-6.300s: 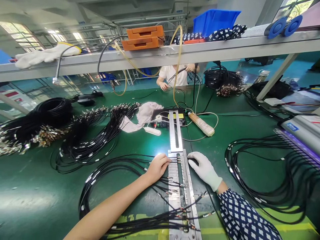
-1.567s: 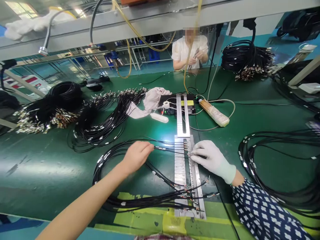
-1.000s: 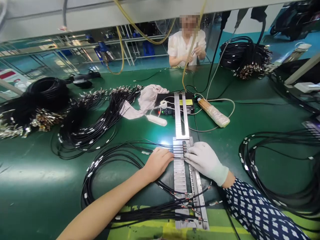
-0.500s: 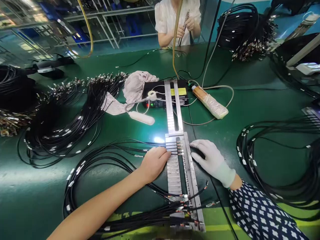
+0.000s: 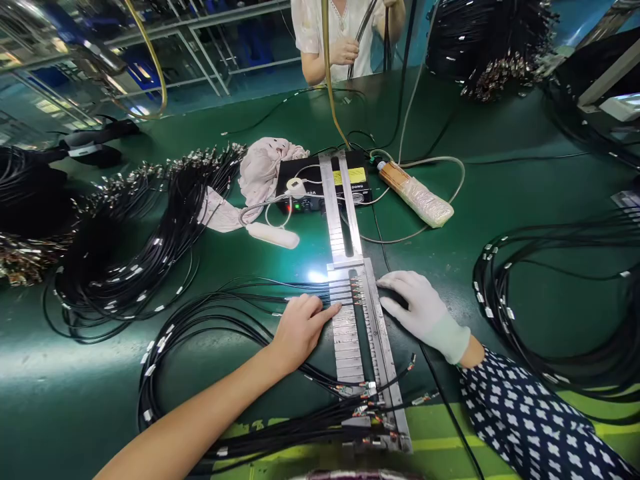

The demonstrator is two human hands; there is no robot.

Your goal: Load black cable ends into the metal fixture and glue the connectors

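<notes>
On the metal jig [image 5: 349, 341], black cables [image 5: 295, 432], likely light and flexible, are best gripped behind their tips [image 5: 357, 293], with any hold of the half-curled left hand [image 5: 300, 330] unclear, the right hand [image 5: 421, 311] loosely spread, empty.

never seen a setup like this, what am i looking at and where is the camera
This comes from a camera worn on a person's head, looking forward and down. The bare left hand rests its index fingertip at a long, slotted silver metal fixture, where thin black cables with metal ends lie across. The white-gloved right hand is beside the fixture, visibly holding nothing. The dark green tabletop also bears looped black cable bundles, a crumpled pale pink cloth and a black box with a yellow label. Opposite, another person in white holds dark cables.
</notes>
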